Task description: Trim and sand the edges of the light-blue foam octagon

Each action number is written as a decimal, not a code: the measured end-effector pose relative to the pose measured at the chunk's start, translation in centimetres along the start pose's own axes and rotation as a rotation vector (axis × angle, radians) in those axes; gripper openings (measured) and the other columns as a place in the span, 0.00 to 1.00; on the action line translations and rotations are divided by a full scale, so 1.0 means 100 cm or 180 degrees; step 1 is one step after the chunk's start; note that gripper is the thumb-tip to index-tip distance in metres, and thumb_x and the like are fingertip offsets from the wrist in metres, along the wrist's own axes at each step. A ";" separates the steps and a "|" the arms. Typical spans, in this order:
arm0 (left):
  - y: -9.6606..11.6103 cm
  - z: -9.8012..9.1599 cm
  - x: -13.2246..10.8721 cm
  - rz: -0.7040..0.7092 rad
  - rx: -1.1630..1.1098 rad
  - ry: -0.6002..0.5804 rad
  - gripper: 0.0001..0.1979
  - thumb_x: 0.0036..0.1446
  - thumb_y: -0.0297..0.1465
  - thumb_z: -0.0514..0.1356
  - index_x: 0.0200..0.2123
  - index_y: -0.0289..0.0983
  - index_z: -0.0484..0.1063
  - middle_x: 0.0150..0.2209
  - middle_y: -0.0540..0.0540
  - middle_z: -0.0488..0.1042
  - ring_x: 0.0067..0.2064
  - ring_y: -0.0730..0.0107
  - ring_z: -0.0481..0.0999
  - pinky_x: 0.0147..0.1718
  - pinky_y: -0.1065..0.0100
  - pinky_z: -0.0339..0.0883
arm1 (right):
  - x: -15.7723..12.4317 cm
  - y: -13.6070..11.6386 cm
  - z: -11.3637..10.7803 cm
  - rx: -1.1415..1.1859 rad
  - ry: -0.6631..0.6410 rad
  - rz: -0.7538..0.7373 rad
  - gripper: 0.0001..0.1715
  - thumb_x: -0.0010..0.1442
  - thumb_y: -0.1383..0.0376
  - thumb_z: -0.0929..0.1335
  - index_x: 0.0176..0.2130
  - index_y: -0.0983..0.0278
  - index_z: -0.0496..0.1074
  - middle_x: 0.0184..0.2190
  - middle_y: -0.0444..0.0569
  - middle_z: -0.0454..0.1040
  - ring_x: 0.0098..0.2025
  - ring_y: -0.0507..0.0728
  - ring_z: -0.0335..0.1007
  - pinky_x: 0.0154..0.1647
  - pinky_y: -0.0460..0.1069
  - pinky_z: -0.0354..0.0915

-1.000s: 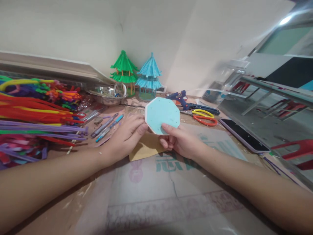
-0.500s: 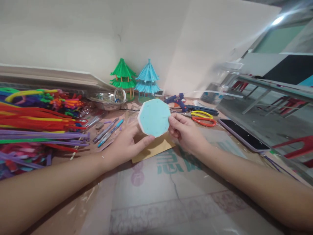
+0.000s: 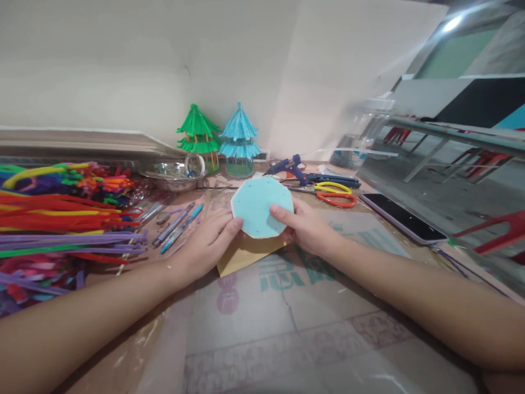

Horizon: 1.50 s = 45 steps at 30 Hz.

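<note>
A light-blue polygonal foam board (image 3: 260, 205) with a pale edge and small dark dots near its rim is held tilted up between both hands. My left hand (image 3: 209, 235) grips its lower left edge, thumb on the front and fingers hidden behind. On the right side, my right hand (image 3: 305, 224) pinches it, thumb lying on the blue face. Below the board lies a yellow-brown piece of paper or card (image 3: 246, 256), partly covered by it. Behind stand a green two-tiered pavilion model (image 3: 199, 131) and a light-blue one (image 3: 239, 134).
Bundles of coloured pipe cleaners (image 3: 61, 210) fill the left side, with pens (image 3: 180, 227) beside them. A metal bowl (image 3: 176, 178), a blue glue gun (image 3: 291, 167), scissors (image 3: 336, 197) and a phone (image 3: 404, 218) surround the hands. A printed plastic sheet (image 3: 328, 328) covers the front.
The board has come down slightly and turned a little. My right thumb has moved from its right edge onto its face, and my left thumb has shifted to the lower left edge.
</note>
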<state>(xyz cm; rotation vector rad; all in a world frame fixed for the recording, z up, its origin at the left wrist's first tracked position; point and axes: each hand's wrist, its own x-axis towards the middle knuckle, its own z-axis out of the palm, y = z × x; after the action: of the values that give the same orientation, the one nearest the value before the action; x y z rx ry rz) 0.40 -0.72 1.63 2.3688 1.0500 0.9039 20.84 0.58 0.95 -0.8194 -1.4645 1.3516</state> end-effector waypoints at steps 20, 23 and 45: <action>0.002 0.007 -0.002 0.0401 0.1277 -0.0821 0.19 0.62 0.39 0.54 0.50 0.34 0.71 0.53 0.38 0.72 0.55 0.54 0.70 0.55 0.52 0.63 | 0.008 0.005 -0.011 -0.3169 0.0289 -0.1042 0.36 0.55 0.64 0.63 0.63 0.63 0.58 0.50 0.56 0.74 0.53 0.67 0.69 0.58 0.63 0.60; 0.003 0.008 -0.003 0.0404 0.1386 -0.0855 0.19 0.62 0.39 0.53 0.51 0.34 0.70 0.53 0.38 0.71 0.55 0.54 0.69 0.55 0.52 0.62 | 0.011 0.000 -0.008 -0.3273 0.0306 -0.0937 0.37 0.55 0.65 0.63 0.63 0.64 0.58 0.47 0.57 0.75 0.51 0.68 0.70 0.54 0.63 0.62; -0.003 0.015 0.000 0.0377 0.1441 -0.0821 0.18 0.62 0.39 0.52 0.47 0.34 0.72 0.51 0.39 0.71 0.53 0.55 0.69 0.54 0.54 0.61 | -0.018 -0.011 -0.007 -0.3910 0.0017 -0.1061 0.35 0.57 0.66 0.61 0.63 0.65 0.56 0.48 0.58 0.75 0.51 0.67 0.71 0.52 0.62 0.65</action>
<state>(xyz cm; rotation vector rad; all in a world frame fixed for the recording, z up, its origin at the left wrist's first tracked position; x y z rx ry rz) 1.33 -0.67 0.39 2.8469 1.1081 0.4046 22.20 -1.07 1.63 -1.2067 -2.2811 0.0708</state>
